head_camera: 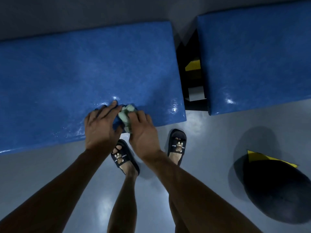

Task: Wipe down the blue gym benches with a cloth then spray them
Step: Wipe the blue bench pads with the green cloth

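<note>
The near bench is the landmark: a second bench lies to its right, apart from it. On its front edge sits the cloth, the left hand and right hand either side of it. A round object lies on the floor to its front right.
</note>
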The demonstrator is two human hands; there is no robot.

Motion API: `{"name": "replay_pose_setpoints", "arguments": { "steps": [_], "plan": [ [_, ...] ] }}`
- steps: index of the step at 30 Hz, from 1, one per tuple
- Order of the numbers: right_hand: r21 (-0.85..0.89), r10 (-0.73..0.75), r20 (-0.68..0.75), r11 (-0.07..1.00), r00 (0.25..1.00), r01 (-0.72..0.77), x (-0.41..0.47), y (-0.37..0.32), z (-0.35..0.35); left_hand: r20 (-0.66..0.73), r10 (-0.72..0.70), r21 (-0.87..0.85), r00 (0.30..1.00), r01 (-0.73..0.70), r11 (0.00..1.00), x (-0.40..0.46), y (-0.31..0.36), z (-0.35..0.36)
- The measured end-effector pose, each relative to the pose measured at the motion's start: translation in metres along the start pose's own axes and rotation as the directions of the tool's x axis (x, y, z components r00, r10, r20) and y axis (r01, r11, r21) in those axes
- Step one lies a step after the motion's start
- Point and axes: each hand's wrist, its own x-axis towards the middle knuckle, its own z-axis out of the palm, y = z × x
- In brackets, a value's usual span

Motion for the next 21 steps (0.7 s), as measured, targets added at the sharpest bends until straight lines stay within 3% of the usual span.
{"name": "replay_pose_setpoints", "arguments": {
  "steps": [3, 4, 7, 9, 11, 16, 21],
  "plan": [
    [-0.102, -0.060, 0.158, 0.992, 0.986, 0.076, 0.005, 0.025, -0.023, 0.004, 0.032, 0.030, 0.999, -0.032, 0.999, -0.001, -0.004, -0.004],
    [-0.145, -0.049, 0.152, 0.987, 0.987, 0.071, 0.006, 0.043, -0.038, 0.003, 0.042, 0.033, 0.999, -0.042, 0.999, -0.001, -0.004, -0.005],
    [-0.191, 0.118, -0.099, 0.972, 0.988, -0.135, 0.009, 0.104, -0.081, -0.003, 0.069, 0.035, 0.998, -0.069, 0.997, -0.001, -0.005, -0.006],
    [-0.137, 0.330, -0.241, 0.919, 0.913, -0.369, 0.009, 0.125, -0.094, -0.012, 0.077, 0.036, 0.997, -0.076, 0.996, -0.003, -0.006, -0.005],
    [-0.099, 0.440, -0.299, 0.868, 0.847, -0.486, 0.009, 0.117, -0.085, -0.009, 0.087, 0.023, 0.996, -0.086, 0.996, -0.004, -0.008, -0.005],
    [-0.010, 0.471, -0.384, 0.858, 0.794, -0.513, 0.002, 0.064, -0.034, 0.012, 0.123, -0.029, 0.992, -0.123, 0.992, -0.003, -0.019, -0.011],
    [-0.114, 0.183, -0.251, 0.970, 0.951, -0.216, -0.012, 0.026, -0.006, 0.001, 0.147, -0.058, 0.989, -0.147, 0.987, 0.000, -0.035, -0.021]
  ]
}}
